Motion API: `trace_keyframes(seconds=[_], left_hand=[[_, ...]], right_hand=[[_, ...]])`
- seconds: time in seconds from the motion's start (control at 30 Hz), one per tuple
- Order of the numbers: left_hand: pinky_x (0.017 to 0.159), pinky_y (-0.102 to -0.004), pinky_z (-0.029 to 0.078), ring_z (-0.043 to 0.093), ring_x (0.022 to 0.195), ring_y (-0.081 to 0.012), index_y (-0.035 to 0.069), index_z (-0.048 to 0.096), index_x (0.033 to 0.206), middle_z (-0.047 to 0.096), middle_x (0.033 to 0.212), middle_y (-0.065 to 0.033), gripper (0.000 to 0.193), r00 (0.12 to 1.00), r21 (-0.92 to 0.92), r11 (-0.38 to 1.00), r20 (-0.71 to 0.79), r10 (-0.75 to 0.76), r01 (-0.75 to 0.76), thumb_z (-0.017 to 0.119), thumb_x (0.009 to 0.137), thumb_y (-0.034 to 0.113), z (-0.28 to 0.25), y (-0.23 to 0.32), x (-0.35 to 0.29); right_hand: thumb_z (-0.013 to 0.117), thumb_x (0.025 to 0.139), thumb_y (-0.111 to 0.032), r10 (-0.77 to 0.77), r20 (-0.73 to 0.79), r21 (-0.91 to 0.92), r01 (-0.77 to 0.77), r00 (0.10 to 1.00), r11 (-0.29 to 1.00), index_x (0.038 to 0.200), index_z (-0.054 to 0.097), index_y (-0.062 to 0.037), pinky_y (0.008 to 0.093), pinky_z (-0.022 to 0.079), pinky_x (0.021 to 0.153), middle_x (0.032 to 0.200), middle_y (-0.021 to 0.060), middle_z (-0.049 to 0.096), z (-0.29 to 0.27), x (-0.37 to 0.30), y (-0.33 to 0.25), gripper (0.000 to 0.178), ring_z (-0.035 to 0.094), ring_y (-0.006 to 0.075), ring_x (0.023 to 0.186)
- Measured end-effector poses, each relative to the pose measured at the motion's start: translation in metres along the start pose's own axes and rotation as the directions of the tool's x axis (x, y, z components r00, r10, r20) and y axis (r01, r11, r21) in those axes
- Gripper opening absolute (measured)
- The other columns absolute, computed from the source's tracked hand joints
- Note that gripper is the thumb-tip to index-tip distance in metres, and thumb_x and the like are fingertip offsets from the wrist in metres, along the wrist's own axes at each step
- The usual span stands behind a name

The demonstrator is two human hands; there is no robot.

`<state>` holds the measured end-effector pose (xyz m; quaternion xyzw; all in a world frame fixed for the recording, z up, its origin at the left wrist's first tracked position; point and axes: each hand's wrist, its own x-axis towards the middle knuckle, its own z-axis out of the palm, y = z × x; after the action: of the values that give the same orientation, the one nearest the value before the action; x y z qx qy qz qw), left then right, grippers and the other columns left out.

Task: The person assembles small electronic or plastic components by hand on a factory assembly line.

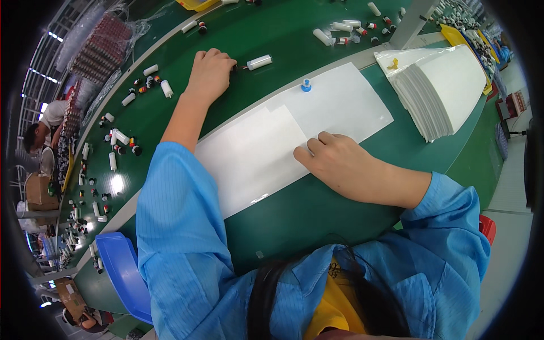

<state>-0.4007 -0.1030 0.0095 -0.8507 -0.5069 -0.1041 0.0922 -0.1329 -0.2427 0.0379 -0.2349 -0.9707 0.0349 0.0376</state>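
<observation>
My left hand [211,76] reaches over the green belt with its fingers curled down round a small dark piece [233,66], which is mostly hidden. Just right of these fingers lies a white cylinder [260,62] with a dark tip. My right hand [337,164] is closed, its knuckles bent, at the lower right corner of a white sheet [255,141]; its fingertips are hidden, so what they grip cannot be made out. Under and beside that sheet is another flat white sheet [345,93], with a small blue and white part [306,85] standing on it.
A fanned stack of white sheets [428,99] lies to the right. Several white cylinders and dark caps are scattered over the belt [187,119]. A blue tray [122,272] sits at lower left, beside my arm. A metal post [409,28] rises at the far right. Other people work at far left.
</observation>
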Motion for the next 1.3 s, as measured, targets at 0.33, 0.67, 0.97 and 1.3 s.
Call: trace_keyframes(seconds=[0.33,0.67,0.97,1.3], left_hand=[[0.083,-0.0320,0.040,0.056,0.088,-0.0205,0.003,0.062,0.091,0.062,0.086,-0.0067,0.018,0.871,-0.495,0.721,0.191,-0.454,0.484,0.052,0.078,0.012,-0.022,0.023,-0.021],[0.076,-0.0255,0.040,0.048,0.081,-0.0125,0.004,0.047,0.111,0.055,0.086,-0.0047,0.025,0.894,-0.865,-0.469,0.342,-0.289,0.179,0.042,0.092,0.020,-0.020,0.072,-0.036],[0.082,-0.0299,0.033,0.041,0.080,-0.0138,0.007,0.040,0.121,0.041,0.073,0.0002,0.032,0.938,-0.820,-0.561,0.275,-0.211,0.114,0.034,0.094,0.022,-0.020,0.092,-0.050],[0.077,-0.0270,0.032,0.036,0.074,-0.0123,0.003,0.043,0.117,0.037,0.070,0.0015,0.032,0.945,-0.805,-0.592,0.225,-0.238,0.043,0.032,0.088,0.014,-0.032,0.089,-0.057]], right_hand=[[0.063,0.073,-0.004,0.357,-0.030,0.947,-0.087,0.934,0.308,0.086,0.046,-0.0032,0.0272,0.045,0.056,0.070,0.0060,0.057,-0.041,0.036,0.041,0.021,0.059,0.0168,0.063],[0.061,0.080,-0.009,0.729,0.027,0.791,0.432,0.684,-0.434,0.093,0.045,-0.0090,0.0233,0.038,0.071,0.086,0.0011,0.056,0.020,0.101,0.051,0.020,0.055,0.0104,0.082],[0.060,0.081,-0.013,0.703,0.032,0.739,0.456,0.711,-0.495,0.094,0.042,-0.0085,0.0243,0.036,0.066,0.079,0.0031,0.059,0.025,0.101,0.025,0.022,0.056,0.0116,0.067],[0.060,0.081,-0.013,0.676,-0.123,0.784,0.489,0.726,-0.382,0.094,0.043,-0.0055,0.0226,0.038,0.065,0.071,0.0055,0.060,0.018,0.104,0.011,0.023,0.056,0.0113,0.065]])
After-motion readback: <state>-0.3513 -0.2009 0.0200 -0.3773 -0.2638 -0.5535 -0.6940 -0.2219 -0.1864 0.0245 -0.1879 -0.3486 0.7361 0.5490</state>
